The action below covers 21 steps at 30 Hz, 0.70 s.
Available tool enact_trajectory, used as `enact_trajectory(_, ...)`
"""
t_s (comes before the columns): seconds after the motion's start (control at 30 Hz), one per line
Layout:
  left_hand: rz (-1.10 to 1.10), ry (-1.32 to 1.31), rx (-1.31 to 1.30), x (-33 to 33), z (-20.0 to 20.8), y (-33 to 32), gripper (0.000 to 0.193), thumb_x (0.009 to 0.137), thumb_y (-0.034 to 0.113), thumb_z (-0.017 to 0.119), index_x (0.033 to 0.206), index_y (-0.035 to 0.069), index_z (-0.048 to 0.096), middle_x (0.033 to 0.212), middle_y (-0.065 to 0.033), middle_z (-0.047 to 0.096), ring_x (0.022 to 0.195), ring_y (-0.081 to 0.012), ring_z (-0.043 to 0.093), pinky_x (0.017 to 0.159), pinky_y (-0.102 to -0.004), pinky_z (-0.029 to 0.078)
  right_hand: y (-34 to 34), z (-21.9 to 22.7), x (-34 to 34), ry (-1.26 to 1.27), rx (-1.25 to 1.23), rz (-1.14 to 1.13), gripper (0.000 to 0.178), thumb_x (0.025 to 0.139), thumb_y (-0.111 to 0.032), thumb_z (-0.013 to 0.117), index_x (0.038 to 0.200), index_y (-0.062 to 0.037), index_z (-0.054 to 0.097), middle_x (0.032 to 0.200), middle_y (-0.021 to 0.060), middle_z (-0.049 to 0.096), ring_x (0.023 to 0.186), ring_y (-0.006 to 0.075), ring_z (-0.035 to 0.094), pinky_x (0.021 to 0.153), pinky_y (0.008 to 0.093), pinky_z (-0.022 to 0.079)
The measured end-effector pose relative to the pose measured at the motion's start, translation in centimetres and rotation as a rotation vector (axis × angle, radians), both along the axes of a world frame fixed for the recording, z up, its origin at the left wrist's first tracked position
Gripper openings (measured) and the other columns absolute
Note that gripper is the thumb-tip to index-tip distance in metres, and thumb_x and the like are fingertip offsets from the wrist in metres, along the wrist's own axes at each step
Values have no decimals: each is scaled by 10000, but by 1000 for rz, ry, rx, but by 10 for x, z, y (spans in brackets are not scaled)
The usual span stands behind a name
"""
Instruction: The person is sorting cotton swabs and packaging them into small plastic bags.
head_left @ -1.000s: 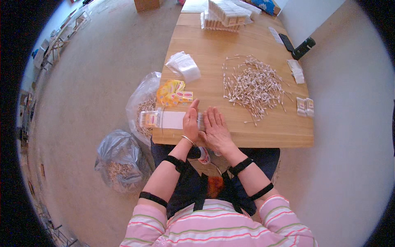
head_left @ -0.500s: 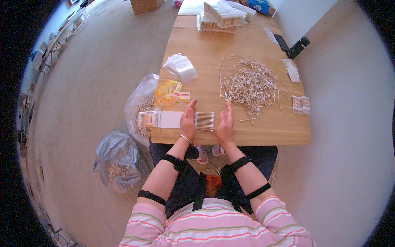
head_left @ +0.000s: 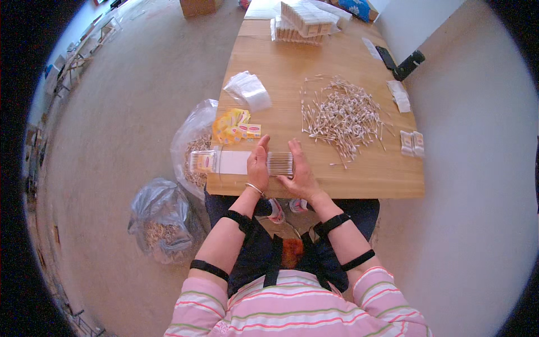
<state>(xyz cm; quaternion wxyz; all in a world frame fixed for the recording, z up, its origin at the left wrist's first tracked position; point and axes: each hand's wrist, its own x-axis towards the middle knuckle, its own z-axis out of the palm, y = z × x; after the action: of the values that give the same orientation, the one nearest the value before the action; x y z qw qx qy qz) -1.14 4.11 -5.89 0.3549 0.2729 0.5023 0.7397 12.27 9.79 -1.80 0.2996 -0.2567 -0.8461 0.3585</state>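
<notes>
A neat row of cotton swabs (head_left: 280, 163) lies side by side on the table, between my two hands. My left hand (head_left: 258, 164) stands on edge along the left ends of the row, its fingers stretched out. Against the right ends rests my right hand (head_left: 302, 173), fingers straight and thumb spread toward the near side of the row. Neither hand grips anything. A flat white strip (head_left: 234, 162) reaches from my left hand to a clear pack of cotton swabs (head_left: 202, 161) at the table's left edge. Beyond the right hand spreads a loose heap of cotton swabs (head_left: 345, 115).
On the wooden table (head_left: 269, 67) lie clear bags (head_left: 249, 91), yellow cards (head_left: 236, 126), small packs (head_left: 412, 144) and stacked packs (head_left: 303, 22). A black device (head_left: 408, 65) stands near the wall. Plastic sacks (head_left: 163, 219) sit on the floor at left.
My right hand has moved left up to the ends of the swab row, and its thumb has spread. My left hand has stayed in place.
</notes>
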Motion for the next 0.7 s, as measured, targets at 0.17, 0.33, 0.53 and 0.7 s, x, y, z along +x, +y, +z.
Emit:
enact_trajectory(0.17,3,-26,-3,2,5,1,608,969,429,347,1325,-63,372,1367,-185,403,1295,-266,357,1092,-360,245,5,1,7,-97,22,81,768,704,-10,648,1369,8,263,1430,236,259,1353,367,216,1119,412,190)
enact_trajectory(0.33,12,-11,0,3,5,2,589,976,404,344,1318,-75,372,1361,-187,407,1296,-268,353,1096,-361,246,0,-6,7,-44,-137,-64,621,807,-37,568,1362,13,294,1436,211,277,1355,331,236,1113,379,195)
enact_trajectory(0.53,12,0,10,3,3,2,548,984,366,348,1311,-72,384,1355,-178,416,1289,-263,363,1093,-352,257,-4,-19,-20,142,-370,-271,519,911,-115,434,1385,20,271,1462,195,246,1371,285,216,1110,341,182)
enact_trajectory(0.7,51,41,-11,1,0,3,557,982,391,350,1299,-61,417,1318,-176,467,1248,-249,414,1049,-333,300,-9,-20,-23,77,-234,-182,534,920,-160,420,1392,24,252,1470,204,213,1383,312,159,1122,379,129)
